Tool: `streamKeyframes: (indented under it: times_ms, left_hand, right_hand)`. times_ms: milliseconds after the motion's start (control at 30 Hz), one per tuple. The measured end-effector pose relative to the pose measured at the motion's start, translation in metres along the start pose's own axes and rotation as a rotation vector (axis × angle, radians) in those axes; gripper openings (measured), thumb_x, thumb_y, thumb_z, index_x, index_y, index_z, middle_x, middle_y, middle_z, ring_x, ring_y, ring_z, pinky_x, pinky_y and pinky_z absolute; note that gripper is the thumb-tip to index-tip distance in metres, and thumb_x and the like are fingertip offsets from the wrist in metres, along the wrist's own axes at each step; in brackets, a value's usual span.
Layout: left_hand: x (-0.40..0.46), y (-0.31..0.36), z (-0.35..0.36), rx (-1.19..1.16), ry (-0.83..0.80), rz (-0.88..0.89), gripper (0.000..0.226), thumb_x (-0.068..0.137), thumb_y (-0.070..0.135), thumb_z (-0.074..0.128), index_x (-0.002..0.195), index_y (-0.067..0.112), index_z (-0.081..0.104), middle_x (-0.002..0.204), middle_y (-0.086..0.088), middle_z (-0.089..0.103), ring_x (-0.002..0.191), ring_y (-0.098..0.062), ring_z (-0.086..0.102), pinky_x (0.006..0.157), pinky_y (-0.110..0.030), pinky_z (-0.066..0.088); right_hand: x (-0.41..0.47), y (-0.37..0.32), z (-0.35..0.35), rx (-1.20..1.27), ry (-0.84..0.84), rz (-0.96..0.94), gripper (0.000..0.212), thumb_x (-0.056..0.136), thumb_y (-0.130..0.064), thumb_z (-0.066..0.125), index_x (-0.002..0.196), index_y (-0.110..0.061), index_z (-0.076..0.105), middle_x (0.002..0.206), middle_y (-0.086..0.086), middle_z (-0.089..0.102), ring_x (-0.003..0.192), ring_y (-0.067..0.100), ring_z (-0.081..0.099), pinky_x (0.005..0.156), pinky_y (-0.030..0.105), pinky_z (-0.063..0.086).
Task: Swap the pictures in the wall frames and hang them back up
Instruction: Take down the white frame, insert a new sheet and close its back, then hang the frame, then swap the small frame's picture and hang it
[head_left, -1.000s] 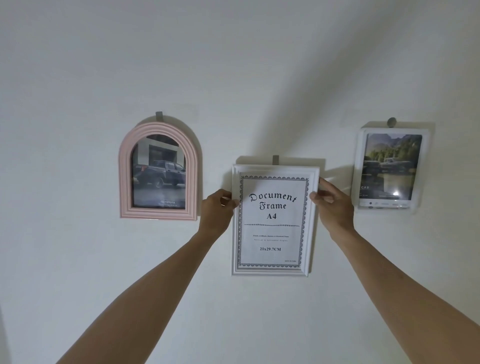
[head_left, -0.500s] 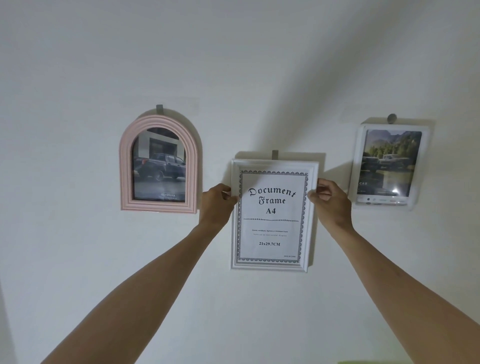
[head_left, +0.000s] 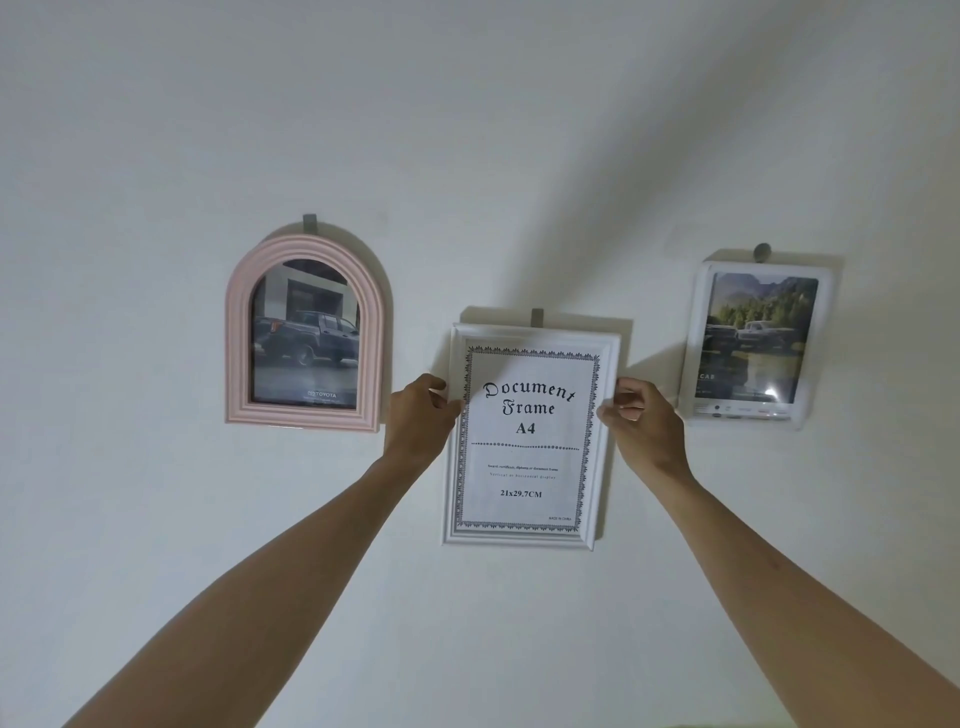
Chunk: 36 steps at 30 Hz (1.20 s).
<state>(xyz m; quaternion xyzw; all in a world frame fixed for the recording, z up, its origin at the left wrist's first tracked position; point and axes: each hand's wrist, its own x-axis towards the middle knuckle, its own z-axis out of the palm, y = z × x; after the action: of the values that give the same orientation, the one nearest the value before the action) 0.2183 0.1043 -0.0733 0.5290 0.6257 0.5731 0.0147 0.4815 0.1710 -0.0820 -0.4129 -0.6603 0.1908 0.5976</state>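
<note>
Readable stuff on my wall: the paper insert (head_left: 527, 441) in the white frame (head_left: 605, 441) I'm holding says "Document Frame A4" in big gothic letters, then a dotted line, then two tiny lines I can only half make out (something like "Award, certificate, diploma or document frame"), then "21x29.7CM". Bottom right corner of it has a tiny "MADE IN CHINA", I think. The truck photo (head_left: 306, 338) in the pink arched frame (head_left: 236, 338) has "TOYOTA" with the logo along the bottom. The poster (head_left: 756, 338) in the white frame on the right (head_left: 696, 338) shows "CAR" or similar; its small print is too blurry.
</note>
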Motion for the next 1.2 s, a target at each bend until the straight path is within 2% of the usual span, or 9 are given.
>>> streamKeyframes:
  times_ms: [200,333,500,600,733,867,967,1033,1200]
  left_hand:
    - [-0.001,0.001,0.000,-0.008,-0.009,-0.012,0.035,0.086,0.021,0.072,0.118,0.008,0.063,0.080,0.000,0.065,0.073,-0.013,0.059,0.067,-0.024,0.045]
    - [-0.001,0.001,0.000,-0.005,0.011,0.015,0.045,0.086,0.023,0.073,0.125,0.007,0.059,0.098,-0.006,0.068,0.088,-0.018,0.062,0.076,-0.023,0.044]
    - [-0.012,0.011,0.004,0.048,0.183,0.246,0.055,0.085,0.024,0.073,0.133,0.008,0.050,0.127,-0.009,0.052,0.115,-0.023,0.051,0.097,-0.029,0.041]
    - [-0.020,0.029,0.012,0.047,0.264,0.376,0.053,0.084,0.024,0.072,0.130,0.009,0.050,0.129,-0.007,0.049,0.121,-0.023,0.046,0.096,-0.029,0.041]
    - [-0.028,0.064,0.033,0.014,0.235,0.503,0.047,0.086,0.019,0.068,0.129,0.010,0.051,0.128,-0.006,0.050,0.120,-0.021,0.047,0.099,-0.034,0.044]
    - [-0.035,0.108,0.067,-0.055,0.186,0.619,0.044,0.086,0.011,0.066,0.128,0.008,0.053,0.126,-0.006,0.049,0.126,-0.023,0.047,0.105,-0.032,0.041]
    - [-0.036,0.139,0.098,-0.088,0.139,0.606,0.043,0.087,0.013,0.065,0.128,0.010,0.052,0.121,-0.003,0.050,0.117,-0.020,0.051,0.094,-0.028,0.045]
    - [-0.034,0.157,0.119,-0.106,0.083,0.553,0.044,0.087,0.016,0.065,0.128,0.012,0.051,0.120,-0.001,0.050,0.110,-0.017,0.053,0.085,-0.025,0.044]
    - [-0.028,0.192,0.167,-0.141,-0.048,0.362,0.045,0.087,0.020,0.065,0.129,0.015,0.049,0.119,0.000,0.052,0.105,-0.016,0.053,0.088,-0.030,0.046]
  right_hand:
    - [0.000,0.000,-0.005,0.002,-0.005,0.019,0.030,0.086,-0.013,0.072,0.115,-0.013,0.062,0.104,-0.001,0.068,0.095,0.014,0.065,0.081,0.022,0.044]
    - [-0.001,0.000,-0.009,0.004,0.004,0.027,0.030,0.086,-0.014,0.072,0.115,-0.014,0.063,0.104,-0.001,0.067,0.097,0.015,0.065,0.078,0.019,0.044]
    - [0.001,0.000,-0.022,0.009,0.058,0.009,0.037,0.087,-0.018,0.073,0.122,-0.019,0.060,0.106,-0.001,0.064,0.095,0.014,0.063,0.073,0.013,0.042]
    - [0.005,-0.004,-0.038,0.028,0.120,-0.033,0.037,0.087,-0.021,0.073,0.122,-0.021,0.062,0.105,-0.004,0.065,0.092,0.006,0.063,0.071,0.009,0.043]
    - [0.017,-0.007,-0.069,0.020,0.188,-0.140,0.035,0.088,-0.017,0.072,0.122,-0.018,0.063,0.106,-0.002,0.065,0.090,0.008,0.063,0.076,0.009,0.049]
    - [0.035,-0.002,-0.112,-0.061,0.274,-0.246,0.032,0.089,-0.010,0.070,0.120,-0.013,0.064,0.117,0.002,0.062,0.094,0.010,0.064,0.074,0.003,0.046]
    - [0.050,0.006,-0.147,-0.124,0.317,-0.227,0.030,0.088,-0.011,0.070,0.117,-0.020,0.066,0.118,0.003,0.058,0.091,0.003,0.062,0.079,0.008,0.047]
    - [0.061,0.013,-0.168,-0.170,0.318,-0.181,0.031,0.089,-0.016,0.070,0.119,-0.021,0.064,0.120,0.005,0.057,0.096,0.010,0.060,0.085,0.019,0.049]
    - [0.086,0.033,-0.207,-0.219,0.266,-0.072,0.040,0.090,-0.024,0.071,0.127,-0.020,0.058,0.128,0.005,0.055,0.107,0.020,0.061,0.091,0.031,0.049]
